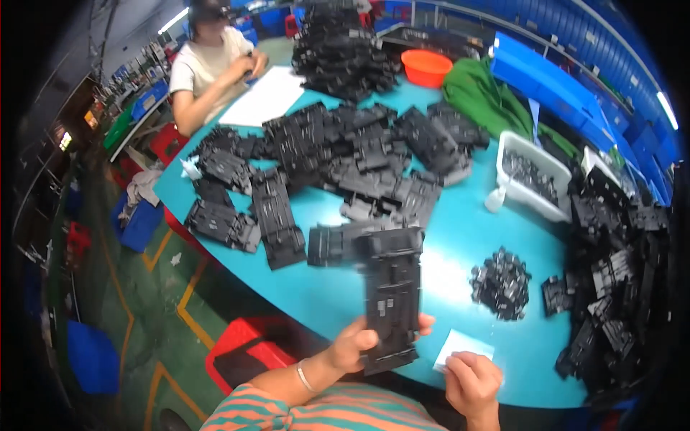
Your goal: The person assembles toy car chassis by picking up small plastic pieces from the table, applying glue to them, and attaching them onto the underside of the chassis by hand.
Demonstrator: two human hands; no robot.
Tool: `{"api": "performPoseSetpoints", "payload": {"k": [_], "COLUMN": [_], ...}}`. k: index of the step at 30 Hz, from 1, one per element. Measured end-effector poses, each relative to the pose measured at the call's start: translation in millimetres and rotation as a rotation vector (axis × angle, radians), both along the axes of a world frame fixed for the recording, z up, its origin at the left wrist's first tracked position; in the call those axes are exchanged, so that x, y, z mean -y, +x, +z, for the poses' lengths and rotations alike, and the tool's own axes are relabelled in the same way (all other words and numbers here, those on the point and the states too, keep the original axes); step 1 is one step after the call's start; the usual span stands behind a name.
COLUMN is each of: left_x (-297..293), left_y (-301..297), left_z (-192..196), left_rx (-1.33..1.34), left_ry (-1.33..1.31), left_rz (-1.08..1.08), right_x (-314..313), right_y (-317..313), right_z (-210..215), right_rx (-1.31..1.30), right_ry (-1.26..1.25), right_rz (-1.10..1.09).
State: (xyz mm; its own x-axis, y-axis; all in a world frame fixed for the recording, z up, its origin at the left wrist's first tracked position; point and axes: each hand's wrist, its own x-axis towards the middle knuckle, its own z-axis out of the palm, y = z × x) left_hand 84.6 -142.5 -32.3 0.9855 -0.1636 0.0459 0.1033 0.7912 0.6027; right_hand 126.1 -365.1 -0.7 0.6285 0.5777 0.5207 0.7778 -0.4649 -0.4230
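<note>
In my left hand [351,346] is a long black plastic chassis-like part [392,302], held upright near the table's front edge. My thumb lies on its near side and my fingertips show at its right edge. My right hand [474,384] is closed with the fingertips pinched together, over the near edge of a small white sheet [466,348]. Whatever those fingertips hold, if anything, is too small to make out. Beyond the sheet lies a heap of small black pieces [502,284]. Another black chassis-like part [332,246] lies just behind the held one.
Many similar black parts [302,144] cover the turquoise table [460,215], with a tall stack [345,50] behind and another pile [611,280] at right. A white bin [535,176] holds small pieces. An orange bowl [425,68] and green cloth [485,93] lie far back. Another person [212,68] sits far left.
</note>
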Motion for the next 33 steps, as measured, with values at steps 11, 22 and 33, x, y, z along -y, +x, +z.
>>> {"api": "performPoseSetpoints", "payload": {"k": [11,22,33], "left_x": [-164.3,-217.1,7.5], "left_y": [118.8,171.2,85.2], "left_z": [69.3,87.3,76.6], "left_rx": [-0.145,0.270,0.760], "left_ry": [0.398,1.793,1.167], "left_rz": [0.268,1.042,0.153], "right_x": [73.8,90.4,85.9], "right_y": [38.1,100.2,268.9], "right_z": [-14.1,39.6,77.0], "right_rx": [0.073,0.147,0.263], "right_ry": [-0.164,-0.177,-0.742], "right_rz": [-0.433,-0.429,-0.660]}}
